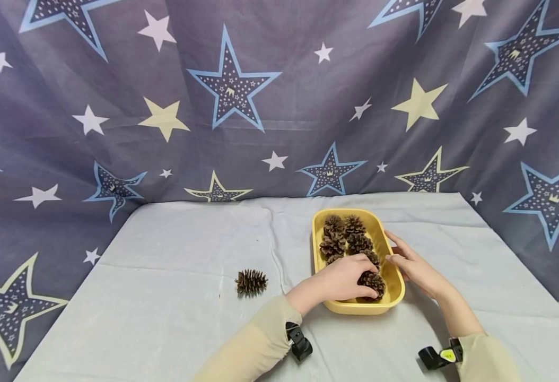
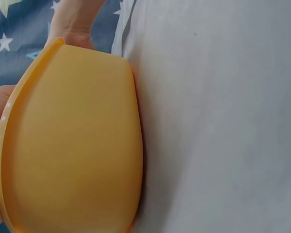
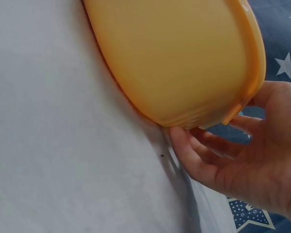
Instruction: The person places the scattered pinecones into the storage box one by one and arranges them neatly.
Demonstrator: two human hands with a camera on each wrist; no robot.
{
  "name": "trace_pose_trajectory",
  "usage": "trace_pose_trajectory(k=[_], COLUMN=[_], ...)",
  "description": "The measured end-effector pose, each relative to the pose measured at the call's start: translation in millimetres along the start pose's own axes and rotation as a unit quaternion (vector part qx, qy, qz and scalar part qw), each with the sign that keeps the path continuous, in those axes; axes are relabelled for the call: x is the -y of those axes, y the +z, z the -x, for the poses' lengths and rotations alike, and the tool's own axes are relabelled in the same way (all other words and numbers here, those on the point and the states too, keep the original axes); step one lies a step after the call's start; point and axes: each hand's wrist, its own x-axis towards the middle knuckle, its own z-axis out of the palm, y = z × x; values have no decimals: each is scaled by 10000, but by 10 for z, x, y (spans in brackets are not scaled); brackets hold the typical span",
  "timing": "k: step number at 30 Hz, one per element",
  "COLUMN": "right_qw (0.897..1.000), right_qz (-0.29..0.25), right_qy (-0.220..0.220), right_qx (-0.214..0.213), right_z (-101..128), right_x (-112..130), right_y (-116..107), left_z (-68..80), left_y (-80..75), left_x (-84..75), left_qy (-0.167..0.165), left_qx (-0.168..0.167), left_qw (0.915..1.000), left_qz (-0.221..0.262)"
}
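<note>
A yellow plastic basin (image 1: 393,265) stands on the cloth, holding several brown pine cones (image 1: 333,244). My left hand (image 1: 343,278) reaches over its left side, thumb and fingers around a pine cone (image 1: 374,286) at the near end. The left wrist view shows mostly the basin's outer wall (image 2: 72,141), which hides that grip. Against the basin's right side rests my right hand (image 1: 415,268), its fingers touching the outside. The right wrist view has this hand (image 3: 252,150) with fingertips against the wall. One more pine cone (image 1: 252,283) lies on the cloth, left of the basin.
A pale grey cloth (image 1: 165,297) with creases covers the table. Behind it and along the sides hangs a dark grey curtain (image 1: 298,106) printed with stars. Black straps with small devices sit on both wrists, the left one (image 1: 299,342) near the basin's front.
</note>
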Motion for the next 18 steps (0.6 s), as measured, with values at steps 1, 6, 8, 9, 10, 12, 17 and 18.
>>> trace_pose_trajectory(k=[1, 6, 8, 9, 10, 12, 17, 18], right_qw=[10000, 10000, 10000, 10000, 10000, 10000, 10000, 10000], right_qz=[2, 12, 21, 19, 19, 3, 11, 21], right_qy=[8, 37, 29, 24, 15, -6, -12, -9], right_qx=[5, 17, 5, 2, -2, -2, -1, -11], right_z=[-1, -6, -9, -11, -11, -12, -7, -5], right_x=[2, -1, -3, -4, -3, -1, 3, 3], right_y=[-1, 0, 2, 4, 4, 5, 7, 6], left_z=[-3, -20, -32, -37, -44, -45, -18, -11], left_y=[-4, -10, -1, 5, 10, 21, 42, 40], left_x=[-5, -25, -34, -39, -46, -62, -81, -78], left_qy=[-23, -160, -190, -201, -214, -270, -387, -384], left_qx=[8, 92, 108, 112, 112, 143, 161, 145], left_qw=[10000, 9998, 9997, 9997, 9997, 9995, 9991, 9991], left_qz=[13, -29, -63, -83, -86, -44, 64, 77])
